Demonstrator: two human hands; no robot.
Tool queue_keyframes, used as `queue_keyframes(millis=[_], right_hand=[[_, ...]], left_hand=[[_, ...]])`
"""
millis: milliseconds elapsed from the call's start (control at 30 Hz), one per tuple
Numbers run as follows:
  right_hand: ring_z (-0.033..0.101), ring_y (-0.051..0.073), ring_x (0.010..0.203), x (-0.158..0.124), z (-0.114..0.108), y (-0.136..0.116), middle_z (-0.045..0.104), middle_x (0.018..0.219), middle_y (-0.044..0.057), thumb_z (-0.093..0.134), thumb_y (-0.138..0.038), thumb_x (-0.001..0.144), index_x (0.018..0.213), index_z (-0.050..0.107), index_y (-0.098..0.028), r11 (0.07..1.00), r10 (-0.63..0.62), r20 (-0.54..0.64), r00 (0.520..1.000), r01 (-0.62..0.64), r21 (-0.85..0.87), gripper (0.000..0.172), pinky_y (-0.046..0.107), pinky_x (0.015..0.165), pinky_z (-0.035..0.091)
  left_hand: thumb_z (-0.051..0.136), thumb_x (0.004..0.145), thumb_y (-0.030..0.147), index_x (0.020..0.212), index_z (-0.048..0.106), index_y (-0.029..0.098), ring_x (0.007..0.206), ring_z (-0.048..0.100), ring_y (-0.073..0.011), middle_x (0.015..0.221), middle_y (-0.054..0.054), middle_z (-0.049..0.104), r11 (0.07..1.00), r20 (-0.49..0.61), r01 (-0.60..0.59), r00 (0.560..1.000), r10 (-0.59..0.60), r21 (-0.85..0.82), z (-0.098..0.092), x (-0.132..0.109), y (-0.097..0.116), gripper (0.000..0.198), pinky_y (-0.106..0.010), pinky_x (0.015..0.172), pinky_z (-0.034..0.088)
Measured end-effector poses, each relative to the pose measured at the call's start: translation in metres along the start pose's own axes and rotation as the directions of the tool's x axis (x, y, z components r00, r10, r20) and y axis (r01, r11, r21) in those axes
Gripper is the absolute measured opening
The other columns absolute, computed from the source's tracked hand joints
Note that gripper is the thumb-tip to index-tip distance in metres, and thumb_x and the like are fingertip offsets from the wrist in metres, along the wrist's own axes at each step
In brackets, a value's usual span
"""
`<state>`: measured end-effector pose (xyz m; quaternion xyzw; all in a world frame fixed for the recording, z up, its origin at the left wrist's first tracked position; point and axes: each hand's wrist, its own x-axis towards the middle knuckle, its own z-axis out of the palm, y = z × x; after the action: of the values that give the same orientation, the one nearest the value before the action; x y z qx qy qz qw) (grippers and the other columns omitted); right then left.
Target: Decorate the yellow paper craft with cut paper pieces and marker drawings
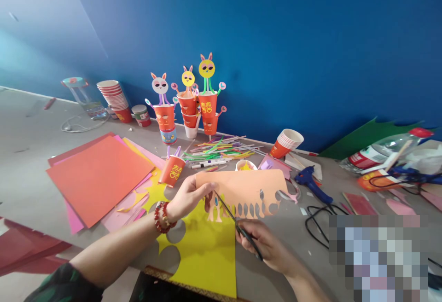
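My left hand (188, 197) pinches the left edge of a peach paper sheet (247, 184) and holds it up over the table. Several small shapes are cut out along the sheet's lower edge. My right hand (265, 246) grips black scissors (238, 226), whose blades reach up into the lower left part of the peach sheet. A yellow sheet (207, 251) with round holes cut from it lies flat under both hands. A red bead bracelet sits on my left wrist.
Orange and pink paper sheets (98, 175) lie at the left. Red paper cups with bunny figures (188, 101) stand by the blue wall, with coloured straws (217, 152), cup stacks (286, 143), a blue glue gun (312, 182) and a plastic bottle (383, 150) around.
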<state>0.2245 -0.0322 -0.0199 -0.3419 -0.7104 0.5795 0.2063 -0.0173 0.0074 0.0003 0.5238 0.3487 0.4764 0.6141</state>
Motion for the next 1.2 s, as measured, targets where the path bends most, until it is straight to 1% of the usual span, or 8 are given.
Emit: queue_keyframes(millis=[200,333,433,600,833,967,1100,1200], right_hand=[[0.033,0.012,0.058,0.001,0.001,-0.004,0.035,0.063,-0.004,0.046,-0.079,0.086,0.064,0.037,-0.021,1.000,-0.011,-0.040,0.999,0.012,0.016,0.063,0.026,0.055,0.023],[0.034,0.012,0.058,0.000,0.005,-0.008,0.039,0.064,-0.004,0.045,-0.085,0.081,0.066,0.043,-0.020,0.998,0.016,-0.041,0.999,-0.014,0.061,0.067,0.026,0.055,0.025],[0.035,0.012,0.058,-0.001,0.007,-0.012,0.040,0.064,-0.003,0.046,-0.086,0.080,0.067,0.045,-0.019,0.996,0.020,-0.052,0.998,-0.015,0.088,0.068,0.026,0.055,0.025],[0.033,0.011,0.056,-0.001,0.005,-0.017,0.041,0.064,-0.004,0.052,-0.081,0.081,0.068,0.047,-0.019,0.985,0.008,-0.070,0.998,0.004,0.170,0.063,0.025,0.053,0.024],[0.029,0.009,0.054,-0.001,0.005,-0.015,0.038,0.063,-0.005,0.054,-0.081,0.080,0.069,0.045,-0.019,0.978,0.012,-0.045,0.999,-0.002,0.208,0.063,0.024,0.050,0.022],[0.031,0.010,0.054,-0.003,0.006,-0.013,0.039,0.063,-0.004,0.051,-0.082,0.081,0.069,0.045,-0.019,0.984,0.004,-0.059,0.998,0.007,0.180,0.064,0.025,0.051,0.022],[0.031,0.010,0.054,-0.003,0.007,-0.017,0.038,0.063,-0.004,0.052,-0.083,0.080,0.067,0.043,-0.020,0.983,0.004,-0.071,0.997,0.009,0.181,0.065,0.025,0.051,0.023],[0.031,0.010,0.054,-0.003,0.007,-0.019,0.039,0.064,-0.004,0.052,-0.081,0.081,0.069,0.044,-0.020,0.979,-0.001,-0.076,0.997,0.016,0.202,0.063,0.024,0.051,0.024]], left_hand=[[0.065,0.090,0.049,0.081,0.061,0.013,0.042,0.060,-0.0114,0.056,0.000,0.064,0.999,-0.008,-0.030,1.000,0.030,-0.020,0.002,0.001,-0.001,0.037,-0.020,0.043,0.050],[0.062,0.092,0.047,0.079,0.056,0.015,0.041,0.060,-0.0119,0.055,0.001,0.063,0.997,-0.081,-0.074,0.994,0.073,-0.011,0.005,-0.001,-0.003,0.035,-0.021,0.042,0.049],[0.061,0.093,0.043,0.081,0.054,0.016,0.045,0.062,-0.0123,0.058,0.001,0.064,0.995,-0.114,-0.099,0.989,0.096,-0.020,0.007,-0.002,-0.005,0.031,-0.022,0.046,0.050],[0.061,0.094,0.040,0.093,0.053,0.016,0.051,0.066,-0.0136,0.066,-0.001,0.068,0.994,-0.075,-0.101,0.992,0.098,-0.043,0.010,-0.005,-0.004,0.026,-0.023,0.051,0.051],[0.064,0.092,0.041,0.096,0.053,0.016,0.053,0.067,-0.0147,0.067,-0.001,0.068,0.994,-0.004,-0.074,0.997,0.074,-0.074,0.012,-0.008,-0.004,0.027,-0.023,0.053,0.050],[0.066,0.089,0.045,0.093,0.056,0.015,0.053,0.067,-0.0153,0.067,-0.003,0.069,0.997,0.003,-0.057,0.998,0.057,-0.059,0.012,-0.008,-0.002,0.031,-0.023,0.052,0.049],[0.064,0.088,0.052,0.082,0.062,0.012,0.054,0.066,-0.0166,0.064,-0.006,0.069,1.000,0.025,-0.022,0.999,0.022,0.018,0.013,-0.007,0.003,0.041,-0.026,0.055,0.051],[0.064,0.086,0.056,0.081,0.065,0.012,0.053,0.066,-0.0178,0.064,-0.006,0.070,0.999,-0.005,-0.014,1.000,0.014,0.035,0.015,-0.007,0.006,0.044,-0.029,0.056,0.053]])
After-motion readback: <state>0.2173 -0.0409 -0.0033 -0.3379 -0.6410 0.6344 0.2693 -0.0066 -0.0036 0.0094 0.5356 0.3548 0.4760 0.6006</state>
